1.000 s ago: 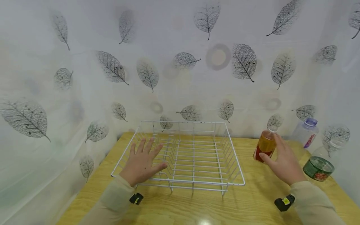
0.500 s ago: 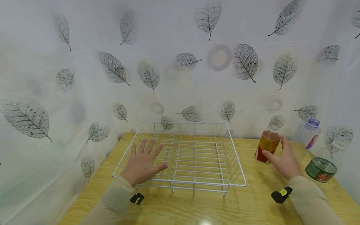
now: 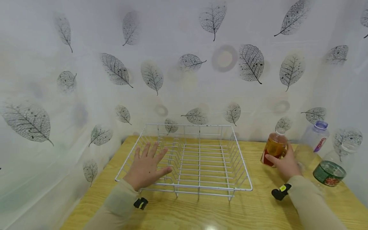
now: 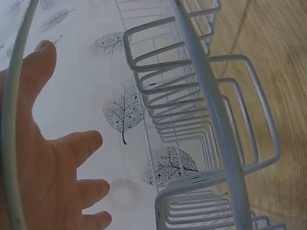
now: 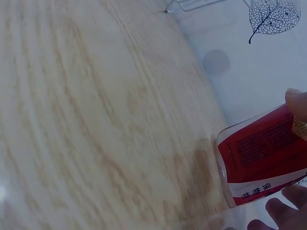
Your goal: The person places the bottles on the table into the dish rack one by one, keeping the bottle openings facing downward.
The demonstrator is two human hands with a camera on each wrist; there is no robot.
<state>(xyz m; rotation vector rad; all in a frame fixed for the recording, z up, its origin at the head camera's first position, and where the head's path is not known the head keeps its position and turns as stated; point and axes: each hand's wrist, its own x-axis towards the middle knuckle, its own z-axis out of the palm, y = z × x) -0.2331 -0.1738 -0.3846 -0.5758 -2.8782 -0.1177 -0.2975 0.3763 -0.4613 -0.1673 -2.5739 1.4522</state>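
Observation:
A small plastic bottle (image 3: 273, 150) with a red-and-gold label stands on the wooden table, right of the white wire rack (image 3: 198, 187). My right hand (image 3: 287, 164) holds it low down, thumb across the front and fingers at the far side. Seen from the right wrist, the bottle's red label (image 5: 261, 153) lies between the thumb (image 5: 297, 103) and the curled fingers. Over the rack's left part my left hand (image 3: 146, 169) is spread flat, palm down, holding nothing. The left wrist view has those straight fingers (image 4: 79, 146) beside the rack's wires (image 4: 211, 105).
Behind and right of the right hand stands a clear bottle with a purple neck (image 3: 316, 137). Closer in, at the table's right edge, is another clear bottle with a green label (image 3: 329, 172). A leaf-patterned sheet (image 3: 184, 86) borders the table (image 3: 201, 214) at the back and sides.
My right hand has moved in to the left and closed around the labelled bottle, which still stands in place. The left hand stays over the rack. The head view shifted slightly.

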